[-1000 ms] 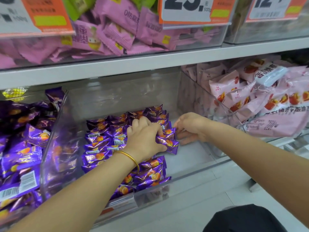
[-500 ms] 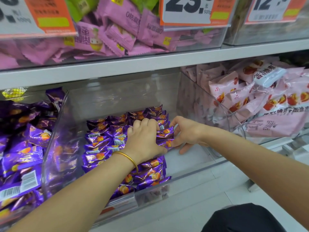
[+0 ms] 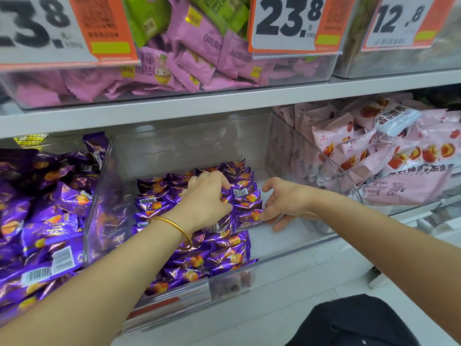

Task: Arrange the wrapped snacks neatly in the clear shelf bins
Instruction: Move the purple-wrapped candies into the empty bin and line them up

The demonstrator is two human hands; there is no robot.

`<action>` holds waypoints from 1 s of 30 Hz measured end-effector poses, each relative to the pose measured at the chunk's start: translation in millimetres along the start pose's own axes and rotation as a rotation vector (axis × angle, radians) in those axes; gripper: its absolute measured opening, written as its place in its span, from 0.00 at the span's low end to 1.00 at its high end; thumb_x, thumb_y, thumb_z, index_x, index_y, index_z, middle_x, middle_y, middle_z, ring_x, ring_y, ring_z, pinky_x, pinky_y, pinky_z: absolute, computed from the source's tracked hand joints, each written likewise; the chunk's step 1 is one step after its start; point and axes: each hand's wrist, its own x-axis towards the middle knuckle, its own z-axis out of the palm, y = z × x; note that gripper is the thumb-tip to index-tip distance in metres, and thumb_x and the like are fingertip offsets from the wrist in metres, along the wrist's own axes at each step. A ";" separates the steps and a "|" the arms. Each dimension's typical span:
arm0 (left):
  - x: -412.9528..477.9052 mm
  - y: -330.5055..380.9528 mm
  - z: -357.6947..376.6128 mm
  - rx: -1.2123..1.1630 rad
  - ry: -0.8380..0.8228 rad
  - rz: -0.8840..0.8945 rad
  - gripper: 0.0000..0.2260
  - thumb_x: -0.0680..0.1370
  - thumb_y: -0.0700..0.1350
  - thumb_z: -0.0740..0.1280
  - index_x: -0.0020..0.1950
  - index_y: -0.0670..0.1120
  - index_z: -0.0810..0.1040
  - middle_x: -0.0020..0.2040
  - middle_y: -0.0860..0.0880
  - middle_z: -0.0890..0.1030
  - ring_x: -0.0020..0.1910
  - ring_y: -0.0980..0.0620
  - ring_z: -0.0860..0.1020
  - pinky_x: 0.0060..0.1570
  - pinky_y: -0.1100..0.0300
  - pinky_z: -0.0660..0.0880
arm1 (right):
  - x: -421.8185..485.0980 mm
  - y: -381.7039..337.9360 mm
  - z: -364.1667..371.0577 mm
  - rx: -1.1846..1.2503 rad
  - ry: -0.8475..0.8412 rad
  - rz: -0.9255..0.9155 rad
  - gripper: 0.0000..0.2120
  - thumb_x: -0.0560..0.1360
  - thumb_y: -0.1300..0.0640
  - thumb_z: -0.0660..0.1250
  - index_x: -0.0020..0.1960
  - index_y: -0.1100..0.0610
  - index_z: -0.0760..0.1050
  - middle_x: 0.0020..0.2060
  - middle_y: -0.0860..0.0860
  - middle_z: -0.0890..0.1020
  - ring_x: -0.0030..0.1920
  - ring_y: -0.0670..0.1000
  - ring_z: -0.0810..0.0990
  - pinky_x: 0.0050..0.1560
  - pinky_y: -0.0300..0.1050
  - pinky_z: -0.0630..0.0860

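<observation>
Purple foil snacks (image 3: 224, 255) with orange print lie in tight rows in the left part of the clear bin (image 3: 287, 243). The left hand (image 3: 204, 201) rests on them, fingers bent, grip not discernible; the right hand (image 3: 287, 203), fingers loose, touches the row's edge. A white shelf board (image 3: 274, 96) runs above.

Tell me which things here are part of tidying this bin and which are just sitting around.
In the job: purple foil-wrapped snacks in rows, middle clear plastic bin, left hand, right hand.
Just there: pink wrapped snacks above, pale pink fruit-print packets right, orange-and-white price tags.
</observation>
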 end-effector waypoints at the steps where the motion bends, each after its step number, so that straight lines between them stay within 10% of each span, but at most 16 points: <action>1: -2.2 -0.9 -3.5 -0.017 0.007 -0.001 0.17 0.75 0.43 0.68 0.62 0.50 0.70 0.63 0.48 0.69 0.65 0.46 0.64 0.65 0.48 0.65 | -1.8 -0.7 -0.3 -0.010 0.014 0.006 0.35 0.71 0.69 0.71 0.71 0.59 0.56 0.43 0.56 0.75 0.42 0.56 0.79 0.50 0.57 0.80; 11: -80.5 -12.5 -46.2 -0.458 0.236 0.111 0.09 0.75 0.37 0.66 0.51 0.50 0.75 0.49 0.54 0.77 0.40 0.59 0.76 0.35 0.71 0.72 | -60.8 -43.5 23.0 -0.407 0.368 -0.355 0.16 0.73 0.63 0.69 0.59 0.57 0.71 0.49 0.52 0.76 0.40 0.50 0.77 0.45 0.47 0.79; 18: -142.1 -67.6 -90.7 -0.491 0.667 0.006 0.12 0.72 0.34 0.66 0.46 0.51 0.75 0.45 0.56 0.79 0.37 0.60 0.76 0.39 0.69 0.71 | -95.7 -132.4 123.5 -0.259 0.178 -0.763 0.13 0.72 0.68 0.66 0.53 0.55 0.76 0.42 0.50 0.79 0.37 0.47 0.74 0.41 0.33 0.71; 23: -159.6 -127.6 -121.4 -0.400 0.832 -0.151 0.13 0.73 0.32 0.64 0.49 0.50 0.75 0.49 0.52 0.79 0.43 0.53 0.78 0.49 0.55 0.76 | -67.4 -177.2 172.1 -0.587 0.373 -0.946 0.12 0.73 0.65 0.63 0.54 0.57 0.76 0.48 0.53 0.77 0.49 0.53 0.74 0.53 0.46 0.71; 30: -165.4 -159.9 -128.1 -0.574 0.849 -0.165 0.11 0.75 0.34 0.64 0.51 0.49 0.75 0.49 0.54 0.78 0.45 0.53 0.80 0.52 0.48 0.78 | -13.0 -214.1 195.1 -1.195 0.335 -0.616 0.24 0.71 0.40 0.67 0.57 0.57 0.70 0.56 0.55 0.76 0.59 0.57 0.73 0.59 0.52 0.67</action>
